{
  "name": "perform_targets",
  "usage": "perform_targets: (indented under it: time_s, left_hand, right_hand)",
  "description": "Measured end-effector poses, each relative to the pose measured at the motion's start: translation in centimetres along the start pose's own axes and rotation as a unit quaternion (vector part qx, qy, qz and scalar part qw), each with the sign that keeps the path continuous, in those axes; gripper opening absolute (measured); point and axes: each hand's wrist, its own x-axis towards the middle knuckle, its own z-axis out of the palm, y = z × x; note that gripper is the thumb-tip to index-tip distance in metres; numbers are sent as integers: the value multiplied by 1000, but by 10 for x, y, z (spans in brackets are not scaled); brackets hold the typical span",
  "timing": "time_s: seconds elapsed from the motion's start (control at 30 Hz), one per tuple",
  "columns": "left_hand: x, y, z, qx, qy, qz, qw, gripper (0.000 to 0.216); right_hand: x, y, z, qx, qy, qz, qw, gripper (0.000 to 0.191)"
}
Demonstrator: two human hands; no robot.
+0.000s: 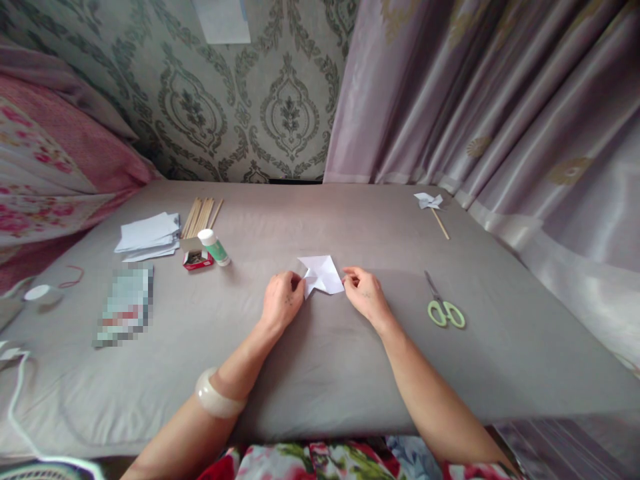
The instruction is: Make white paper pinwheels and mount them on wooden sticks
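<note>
A white paper pinwheel [324, 275] with folded, pointed blades is held low over the bed-like surface in front of me. My left hand [285, 293] has its thumb and fingers closed on the pinwheel's left edge. At the opposite edge, my right hand [364, 291] has bent fingers closed around the right corner; part of that grip is hidden. Green-handled scissors [445, 310] lie to the right of my right hand. Farther back on the right rests another paper pinwheel [428, 200], attached to a wooden stick [441, 224].
On the left are a stack of white paper [149, 235], several wooden sticks [201, 217], a red open box [197, 259] of small metal pieces and a glue stick [215, 247]. A blurred packet [126, 303] lies nearer me. A white cable [20, 413] runs along the left; curtains [450, 100] hang at right.
</note>
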Motion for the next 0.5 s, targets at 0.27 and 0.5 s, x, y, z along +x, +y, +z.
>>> perform_targets:
  time_s: [0.27,0.5]
  left_hand:
    - [12,-13,-6,-216,57,-22,974,18]
    - [19,-23,-9,-405,23,-99,909,27]
  right_hand:
    - [-5,-3,4,8,-13,-137,990,39]
    - [-11,-10,-2,-90,-8,-246,965,43]
